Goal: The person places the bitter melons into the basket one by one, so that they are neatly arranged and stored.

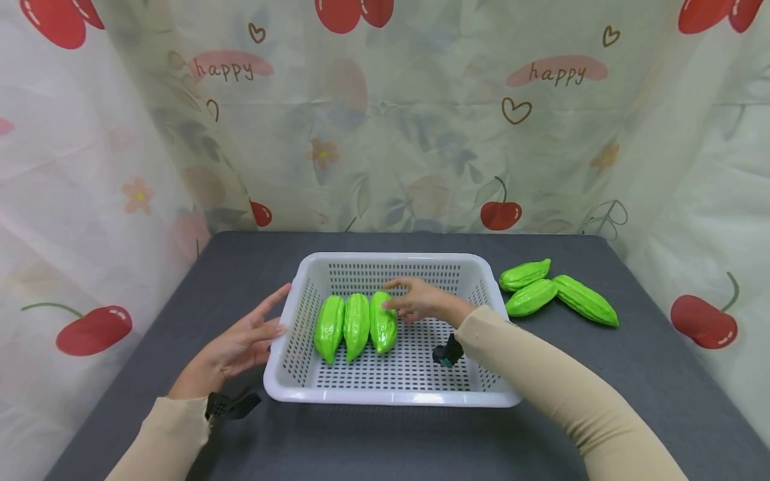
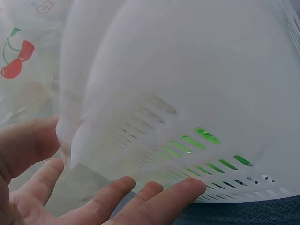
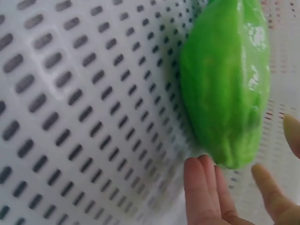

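Observation:
A white plastic basket [image 1: 394, 397] with slotted walls holds three bright green, ridged bitter melons side by side, left of its middle. My left hand [image 1: 237, 349] is at the basket's left side, its extended fingers [image 2: 164, 199] against the outer wall in the left wrist view and its thumb by the rim. Inside the basket, my right hand [image 1: 426, 300] hovers at the far end of the rightmost bitter melon [image 1: 383, 331]. In the right wrist view, fingers spread around the tip of this bitter melon [image 3: 225, 89], with gaps showing between them and it.
On the dark table [image 1: 385, 441], right of the basket, lie three more bitter melons: one at the back [image 1: 523, 274], one beside the basket [image 1: 532, 298] and a longer one [image 1: 586, 300]. A patterned curtain [image 1: 415, 167] encloses the table's back and sides.

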